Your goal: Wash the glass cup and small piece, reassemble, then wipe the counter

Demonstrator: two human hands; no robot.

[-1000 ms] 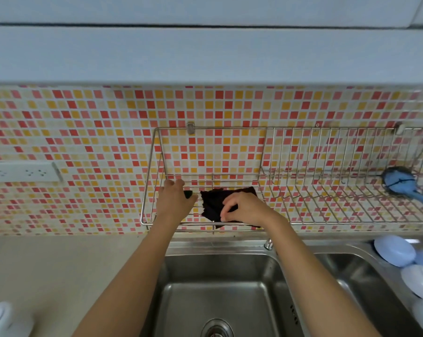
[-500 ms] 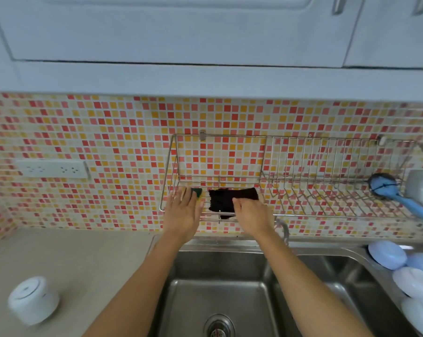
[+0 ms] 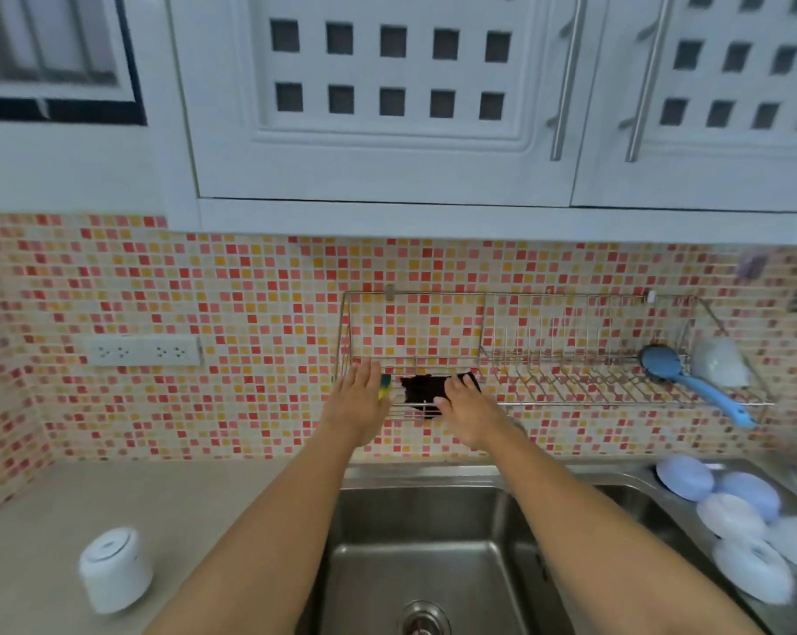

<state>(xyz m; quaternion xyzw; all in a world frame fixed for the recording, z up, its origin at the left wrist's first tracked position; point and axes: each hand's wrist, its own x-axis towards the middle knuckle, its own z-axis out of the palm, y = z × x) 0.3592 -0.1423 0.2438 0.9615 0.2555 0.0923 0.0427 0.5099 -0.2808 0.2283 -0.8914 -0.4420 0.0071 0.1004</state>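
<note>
My left hand [image 3: 357, 398] lies flat, fingers together, on the left end of a wire wall rack [image 3: 570, 403], touching a yellow-green sponge [image 3: 384, 386] at its right edge. My right hand [image 3: 465, 405] rests flat with fingers stretched over the right part of a dark cloth [image 3: 419, 390] spread on the rack. Neither hand grips anything. A white round cup-like item [image 3: 114, 570] stands on the beige counter [image 3: 204, 497] at the lower left.
The steel sink [image 3: 433, 543] lies below my arms. A blue brush [image 3: 671, 368] and a white cup [image 3: 719, 364] sit in the rack's right end. Several pale round lids or bowls [image 3: 731, 520] lie right of the sink. A wall socket strip [image 3: 144, 350] and overhead cabinets [image 3: 387, 107].
My right hand went from pinching the dark cloth to lying flat on it. My left hand flattened beside the sponge. The view pulled back and up, showing the cabinets.
</note>
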